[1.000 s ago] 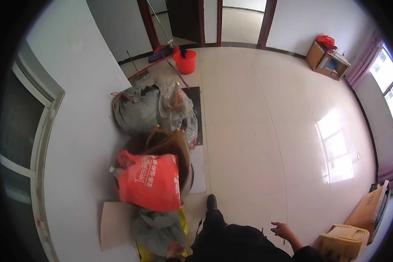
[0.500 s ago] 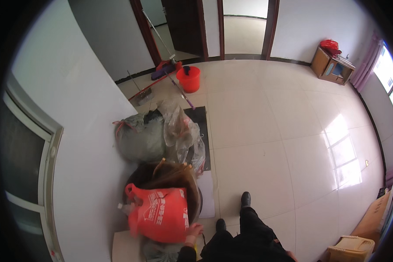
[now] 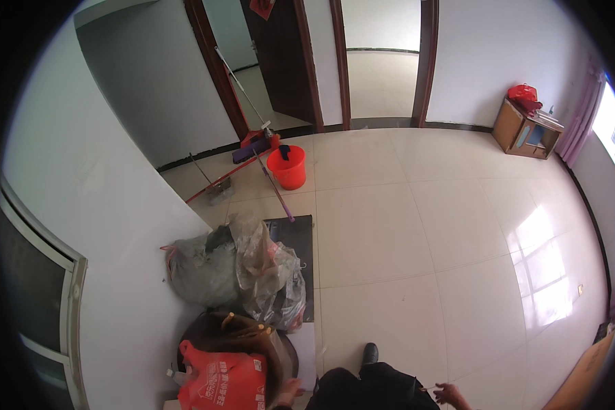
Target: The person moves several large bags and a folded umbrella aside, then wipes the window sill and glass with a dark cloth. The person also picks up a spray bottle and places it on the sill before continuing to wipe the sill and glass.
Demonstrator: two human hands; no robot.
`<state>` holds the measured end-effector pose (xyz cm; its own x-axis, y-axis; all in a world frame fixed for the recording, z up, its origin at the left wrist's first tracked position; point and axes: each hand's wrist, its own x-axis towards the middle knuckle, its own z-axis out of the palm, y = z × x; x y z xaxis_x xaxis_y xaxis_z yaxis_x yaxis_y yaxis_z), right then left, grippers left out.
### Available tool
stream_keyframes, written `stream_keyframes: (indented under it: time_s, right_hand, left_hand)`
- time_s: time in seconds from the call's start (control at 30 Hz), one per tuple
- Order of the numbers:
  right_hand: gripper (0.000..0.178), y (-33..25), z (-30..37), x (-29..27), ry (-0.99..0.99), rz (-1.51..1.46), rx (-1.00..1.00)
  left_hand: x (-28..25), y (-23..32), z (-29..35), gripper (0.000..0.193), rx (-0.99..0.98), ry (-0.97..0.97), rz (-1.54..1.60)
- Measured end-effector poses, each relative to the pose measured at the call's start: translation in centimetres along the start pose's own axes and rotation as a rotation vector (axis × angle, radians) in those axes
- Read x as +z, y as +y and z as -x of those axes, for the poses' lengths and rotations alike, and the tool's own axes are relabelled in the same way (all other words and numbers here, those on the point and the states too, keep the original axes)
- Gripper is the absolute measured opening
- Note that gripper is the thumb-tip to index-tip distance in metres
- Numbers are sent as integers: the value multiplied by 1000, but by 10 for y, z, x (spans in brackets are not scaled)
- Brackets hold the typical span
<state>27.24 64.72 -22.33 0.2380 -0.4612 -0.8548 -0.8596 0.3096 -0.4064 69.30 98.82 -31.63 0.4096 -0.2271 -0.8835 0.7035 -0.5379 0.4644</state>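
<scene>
My left hand (image 3: 290, 391) is low in the view, just right of a red shopping bag (image 3: 224, 383). Its fingers look loosely apart, and nothing shows in them. The bag rests against a dark round tub (image 3: 292, 355) holding brown material with several light stick ends (image 3: 261, 329). On the other side of my dark-clothed legs, my right hand (image 3: 449, 394) is closed, with a thin, pale, stick-like thing (image 3: 428, 389) at its fingertips, too small to name. Beyond the tub lie a stuffed grey-green bag (image 3: 201, 273) and crumpled clear plastic (image 3: 260, 277).
A red bucket (image 3: 288, 172) stands farther ahead, beside a purple-headed mop (image 3: 251, 150) and a dustpan (image 3: 220, 191). Two doorways open in the far wall. A small wooden cabinet (image 3: 509, 130) carries a red bag (image 3: 524, 94). Cardboard (image 3: 584, 369) leans at lower right.
The view has tilted up, so the floor things sit lower. My legs have shifted in a step. My right hand has come into clear view; my left remains beside the red bag.
</scene>
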Motion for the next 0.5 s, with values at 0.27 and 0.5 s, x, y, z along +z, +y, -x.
stream_keyframes:
  time_s: [0.27, 0.5]
  right_hand:
    - [42, -197, -111, -63, 169, 349, -376]
    - [41, -353, -169, -25, -25, 566, -646]
  left_hand:
    - [-36, -90, -38, 42, -82, 137, 207]
    - [-36, -21, -120, 37, -96, 172, 308]
